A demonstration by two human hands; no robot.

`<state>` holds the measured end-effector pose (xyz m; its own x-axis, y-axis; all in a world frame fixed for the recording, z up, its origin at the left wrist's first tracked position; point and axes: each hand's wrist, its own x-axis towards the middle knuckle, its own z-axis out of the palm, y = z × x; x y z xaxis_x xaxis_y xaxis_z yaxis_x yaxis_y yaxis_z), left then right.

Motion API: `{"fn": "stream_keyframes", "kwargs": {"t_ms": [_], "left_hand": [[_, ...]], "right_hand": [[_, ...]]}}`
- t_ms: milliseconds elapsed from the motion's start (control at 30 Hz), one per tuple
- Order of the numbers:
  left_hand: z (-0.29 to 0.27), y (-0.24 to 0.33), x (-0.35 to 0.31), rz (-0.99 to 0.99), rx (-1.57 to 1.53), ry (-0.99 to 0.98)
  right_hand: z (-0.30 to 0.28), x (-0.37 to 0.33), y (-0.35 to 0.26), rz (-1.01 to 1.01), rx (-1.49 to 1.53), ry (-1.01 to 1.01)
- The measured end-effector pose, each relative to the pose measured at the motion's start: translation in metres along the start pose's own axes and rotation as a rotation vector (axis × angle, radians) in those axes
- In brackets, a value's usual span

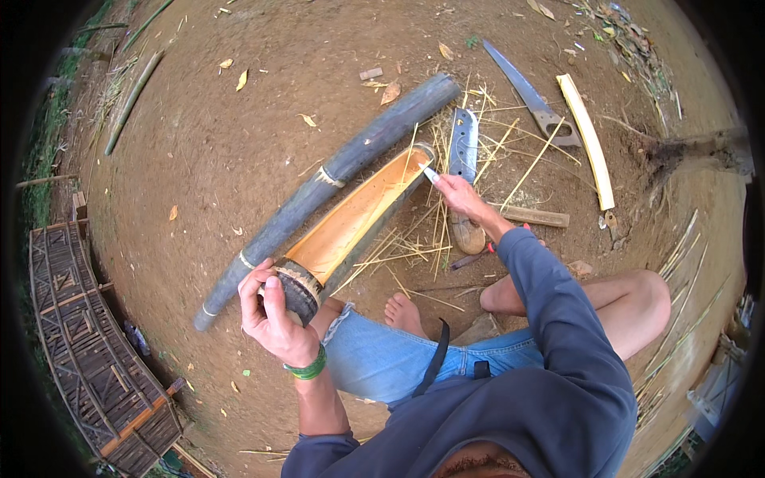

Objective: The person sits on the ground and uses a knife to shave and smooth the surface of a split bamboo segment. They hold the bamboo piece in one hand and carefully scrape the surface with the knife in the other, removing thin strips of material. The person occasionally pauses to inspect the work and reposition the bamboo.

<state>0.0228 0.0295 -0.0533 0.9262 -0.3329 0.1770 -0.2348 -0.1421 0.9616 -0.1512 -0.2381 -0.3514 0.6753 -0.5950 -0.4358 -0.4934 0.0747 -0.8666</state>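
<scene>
A thick bamboo section [351, 219], cut open along its upper side, slants away from me with its pale orange inside showing. My left hand [275, 315] is wrapped round its dark near end, thumb on top. Near the far end, my right hand [466, 197] is closed round a slim tool with a whitish tip [431, 174], which points into the hollow. The fingers hide the rest of this tool, so its kind is unclear. Just beyond my right hand, a broad blade with holes [463, 143] lies on the ground, its wooden handle [468, 233] toward me.
A dark bamboo pole [319, 191] lies left of the opened section. Thin bamboo slivers [422, 251] litter the ground. At the right are a handsaw [522, 84], a pale split bamboo strip [588, 143] and a flat wooden piece [530, 216]. A slatted bamboo platform [92, 342] stands far left.
</scene>
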Motion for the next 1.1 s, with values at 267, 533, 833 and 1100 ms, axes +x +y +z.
{"fn": "stream_keyframes", "kwargs": {"t_ms": [267,533,833,1100], "left_hand": [[0.001,0.002,-0.004,0.020,0.016,-0.012],[-0.006,-0.003,-0.005,-0.011,0.029,0.074],[-0.007,-0.003,-0.015,0.040,-0.022,0.048],[0.002,0.002,-0.030,0.084,0.010,0.019]], "right_hand": [[0.011,-0.028,-0.025,0.043,-0.038,-0.019],[0.054,-0.086,-0.158,-0.251,0.016,-0.112],[0.086,-0.150,-0.201,-0.196,-0.084,-0.091],[0.001,-0.028,-0.062,0.112,-0.307,0.175]]}}
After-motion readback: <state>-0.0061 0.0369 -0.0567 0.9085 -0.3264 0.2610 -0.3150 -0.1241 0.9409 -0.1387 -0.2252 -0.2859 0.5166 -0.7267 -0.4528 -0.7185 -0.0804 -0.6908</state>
